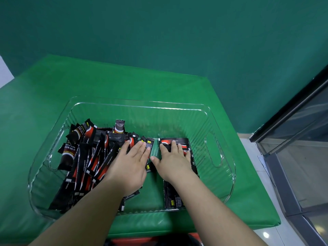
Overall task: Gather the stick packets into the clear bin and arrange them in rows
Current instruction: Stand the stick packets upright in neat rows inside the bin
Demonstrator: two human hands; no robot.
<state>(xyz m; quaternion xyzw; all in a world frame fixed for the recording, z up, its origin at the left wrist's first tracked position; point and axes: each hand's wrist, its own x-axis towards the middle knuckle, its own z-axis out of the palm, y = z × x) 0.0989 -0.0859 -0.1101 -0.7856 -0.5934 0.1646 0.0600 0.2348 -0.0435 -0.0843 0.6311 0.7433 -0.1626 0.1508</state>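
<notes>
All packets sit inside the bin (220,153): flat right hand (173,161) presses one neat row (179,141), flat left hand (132,161) touches the unsorted heap (85,157).

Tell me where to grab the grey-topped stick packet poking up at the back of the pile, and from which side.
Pinch the grey-topped packet by its upper end, coming down from above. It stands nearly upright, its top clear of the jumbled pile, while its lower part is buried among other packets. The far side, toward the clear bin wall, looks open for fingers.
</notes>
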